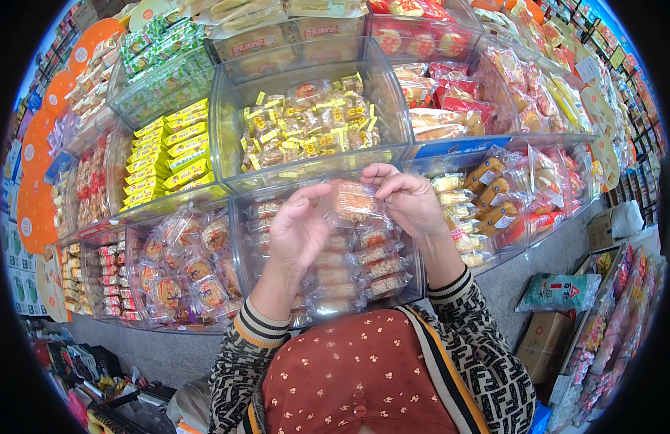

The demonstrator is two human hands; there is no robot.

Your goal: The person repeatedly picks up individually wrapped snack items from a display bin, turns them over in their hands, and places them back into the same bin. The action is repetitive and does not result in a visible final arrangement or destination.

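A round brown pastry in a clear wrapper (355,202) is held up between both hands, over a clear plastic bin. My left hand (299,230) has its fingertips at the left edge of the wrapper. On the other side, my right hand (413,203) pinches the wrapper's right edge between thumb and fingers. Beneath the hands, the bin holds rows of similar wrapped pastries (386,268), some seed-coated and some paler. My forearms hide part of these rows.
Left of this bin are larger wrapped round cakes (185,266). Behind it lie yellow packets (169,154) and yellow-and-clear wrapped sweets (318,122), separated by upright plastic walls (222,130). Wrapped breads (489,184) fill bins to the right. A cardboard box (543,344) and green bag (557,291) are at lower right.
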